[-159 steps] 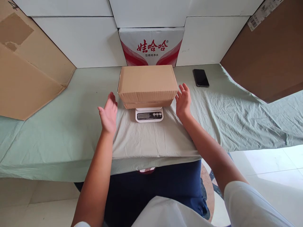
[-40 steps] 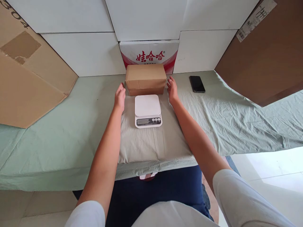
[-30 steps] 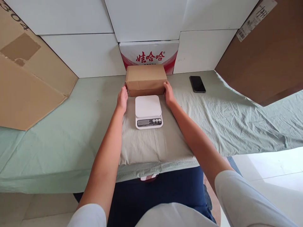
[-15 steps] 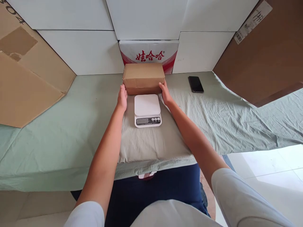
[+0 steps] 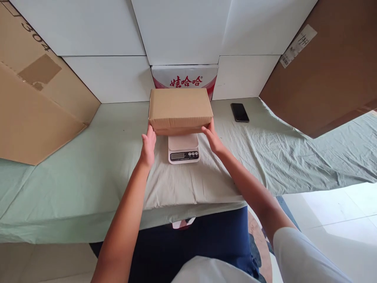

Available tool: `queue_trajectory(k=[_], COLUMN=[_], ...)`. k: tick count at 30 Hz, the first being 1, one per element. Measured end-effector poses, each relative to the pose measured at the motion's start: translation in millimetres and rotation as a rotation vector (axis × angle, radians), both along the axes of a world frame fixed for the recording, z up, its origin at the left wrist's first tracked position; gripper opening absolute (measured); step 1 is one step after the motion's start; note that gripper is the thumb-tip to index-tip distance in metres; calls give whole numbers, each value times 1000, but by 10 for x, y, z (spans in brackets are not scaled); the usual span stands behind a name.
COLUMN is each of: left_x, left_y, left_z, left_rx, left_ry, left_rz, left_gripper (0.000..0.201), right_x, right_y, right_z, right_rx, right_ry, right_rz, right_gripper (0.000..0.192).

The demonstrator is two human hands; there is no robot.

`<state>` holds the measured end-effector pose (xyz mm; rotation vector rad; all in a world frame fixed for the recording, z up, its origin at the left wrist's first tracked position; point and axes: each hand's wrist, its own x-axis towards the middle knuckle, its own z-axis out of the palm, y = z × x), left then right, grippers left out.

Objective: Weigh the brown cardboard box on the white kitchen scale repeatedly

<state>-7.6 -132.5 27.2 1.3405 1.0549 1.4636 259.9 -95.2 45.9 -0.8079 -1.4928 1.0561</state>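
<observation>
A closed brown cardboard box (image 5: 180,105) is gripped between my two hands, above the back part of a white digital kitchen scale (image 5: 183,156). My left hand (image 5: 147,146) presses on the box's left end, its fingers partly hidden by the box. At the right end, my right hand (image 5: 214,136) holds the lower corner with the thumb on the front face. The scale's small display and buttons face me, while most of its weighing plate is covered by the box. Whether the box touches the plate cannot be made out.
A black phone (image 5: 240,113) lies on the green cloth (image 5: 118,173) to the right. Large cardboard panels stand at left (image 5: 44,118) and right (image 5: 321,74). Behind the box is a white and red carton (image 5: 185,75) against white panels (image 5: 182,31).
Both hands have raised the box off the cloth behind the scale and brought it towards me, over the scale's plate. The camera view has tilted slightly upwards.
</observation>
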Motion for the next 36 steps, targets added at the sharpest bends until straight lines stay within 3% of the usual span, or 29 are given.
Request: queue_trajectory(k=[4,8,18,27,36], left_x=[31,55,77,53,66], left_y=[-334,-469,-478,-442,-435], left_z=[-128,-233,-239,-307,-244], left_rx=[46,49,14,28,16], left_ry=[45,39,24,35,5], left_rz=[-23,-34,-40,-34,-25], left_gripper=[102,99,102,100,99], right_x=[85,94,80,59,55], right_y=[-310,-460,-461,-450,-445], right_z=[-137,-203,-317,-268,-257], right_rx=[-52,-54,-72,-102,-80], right_ry=[28,25,11,67,30], right_rz=[-21,-54,-104,-95,-100], right_gripper=[81,76,78,82,81])
